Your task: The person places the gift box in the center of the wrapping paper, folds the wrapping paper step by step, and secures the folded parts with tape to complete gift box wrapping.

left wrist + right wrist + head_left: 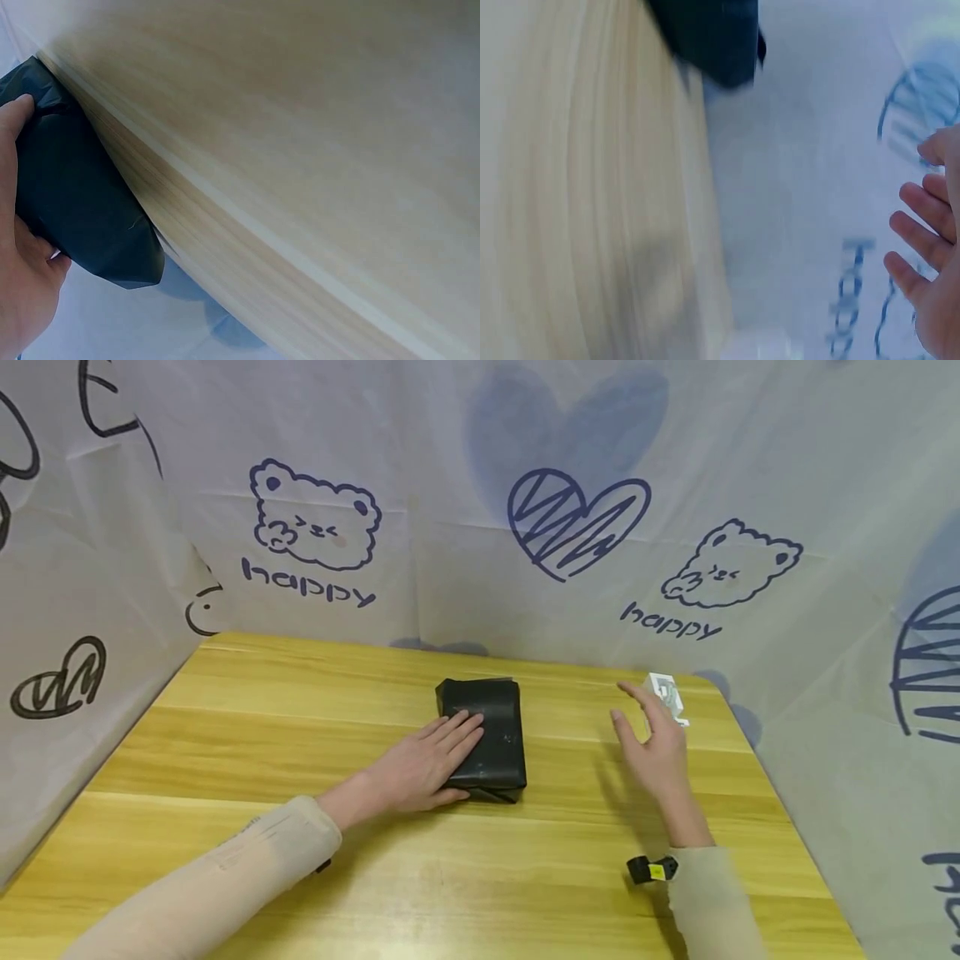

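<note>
A flat package (491,752) wrapped in shiny black sheet, its ends folded in, lies on the wooden table. My left hand (423,764) rests on its left half, fingers stretched over the top and thumb along the near edge. Seen from the left wrist, the same black package (82,187) has that hand (30,292) against its side. The right hand (656,747) is raised to the right of the package, holding nothing, with thumb and fingers spread apart. Just behind it, partly hidden, stands a small white object (664,689) with a grey marking.
The light wooden table (300,693) ends at a white cloth (450,568) printed with bears, hearts and lettering, which hangs behind it and at both sides. A black strap piece with a yellow label (652,869) sits at the right wrist.
</note>
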Tool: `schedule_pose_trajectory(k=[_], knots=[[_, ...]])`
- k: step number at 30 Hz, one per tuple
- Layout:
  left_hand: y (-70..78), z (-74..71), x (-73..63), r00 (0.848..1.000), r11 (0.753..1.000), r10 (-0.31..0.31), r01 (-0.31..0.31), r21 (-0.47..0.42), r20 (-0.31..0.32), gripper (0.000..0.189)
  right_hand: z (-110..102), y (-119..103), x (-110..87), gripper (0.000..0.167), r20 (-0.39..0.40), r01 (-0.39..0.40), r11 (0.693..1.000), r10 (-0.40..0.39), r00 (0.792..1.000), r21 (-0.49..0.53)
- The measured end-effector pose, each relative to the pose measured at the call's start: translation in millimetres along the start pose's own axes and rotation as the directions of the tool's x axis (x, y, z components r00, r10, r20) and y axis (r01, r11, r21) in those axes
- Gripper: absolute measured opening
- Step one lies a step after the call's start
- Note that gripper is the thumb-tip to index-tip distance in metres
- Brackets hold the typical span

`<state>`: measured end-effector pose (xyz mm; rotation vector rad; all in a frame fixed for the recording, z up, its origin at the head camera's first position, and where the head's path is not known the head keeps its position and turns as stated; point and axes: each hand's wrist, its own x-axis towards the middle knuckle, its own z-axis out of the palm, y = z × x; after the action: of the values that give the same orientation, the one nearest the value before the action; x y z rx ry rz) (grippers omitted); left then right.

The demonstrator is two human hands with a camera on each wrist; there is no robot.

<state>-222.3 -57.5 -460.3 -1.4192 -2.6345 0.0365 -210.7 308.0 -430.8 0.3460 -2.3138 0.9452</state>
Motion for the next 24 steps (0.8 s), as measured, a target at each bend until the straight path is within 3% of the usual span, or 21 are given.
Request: schedule_pose_trajectory(k=[3,6,12,16,24], knots=[[0.1,0.1,-0.2,1.000,1.000,-0.002,0.002,-0.006,0.012,0.092,-19,23,1.0,0.036,-0.065,-0.073,0.997,0.071,0.995,-0.032],[0.2,0.5,-0.4,1.000,1.000,-0.008,0.008,-0.012,0.019,0.092,-36,47,3.2,0.032,-0.070,-0.180,0.981,0.175,0.982,-0.076],[0.6,0.4,-0.6,1.000,1.000,-0.007,0.007,-0.009,0.010,0.091,-62,85,4.3,0.038,0.041,-0.368,0.915,0.379,0.924,-0.166],[0.6,-0.2,-0.7,1.000,1.000,-0.005,0.005,-0.005,0.009,0.091,-71,104,3.7,0.041,0.138,-0.402,0.887,0.438,0.889,-0.225],[1.3,-0.9,-0.3,1.000,1.000,-0.010,0.010,-0.004,0.019,0.090,-73,112,7.4,0.049,0.313,-0.402,0.871,0.480,0.819,-0.284]])
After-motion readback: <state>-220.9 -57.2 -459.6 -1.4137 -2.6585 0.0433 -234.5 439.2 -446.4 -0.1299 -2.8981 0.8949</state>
